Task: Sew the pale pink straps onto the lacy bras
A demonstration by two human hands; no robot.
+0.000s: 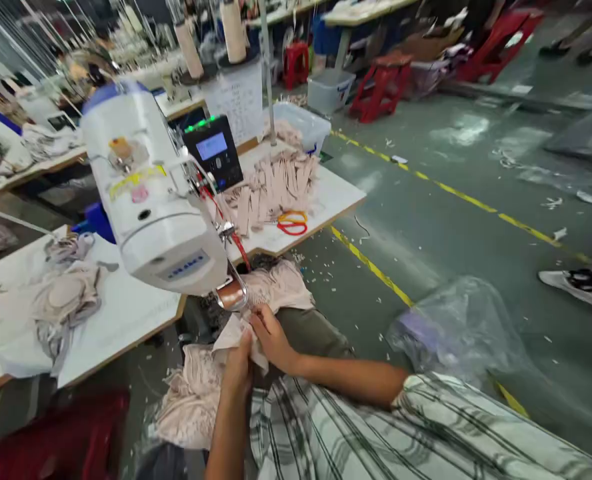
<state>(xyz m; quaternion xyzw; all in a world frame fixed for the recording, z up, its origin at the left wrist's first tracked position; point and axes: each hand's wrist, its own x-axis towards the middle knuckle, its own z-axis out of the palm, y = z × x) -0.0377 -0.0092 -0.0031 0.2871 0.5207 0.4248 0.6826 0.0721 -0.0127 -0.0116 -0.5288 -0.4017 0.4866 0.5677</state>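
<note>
My left hand (239,370) and my right hand (271,337) are both closed on a piece of pale pink fabric (236,333) just below the head of a white sewing machine (151,193). The fabric's upper edge lies near the machine's presser foot (231,293). More pink fabric (191,400) hangs over my lap to the left. My right forearm comes in from the right in a striped sleeve.
A white table (126,313) carries grey and pink garment pieces (66,300). Behind the machine lie a control panel (213,153), a heap of pink strips (271,187) and rubber bands (292,223). Clear plastic bag (456,327) on the green floor; another person's shoe (576,283) at right.
</note>
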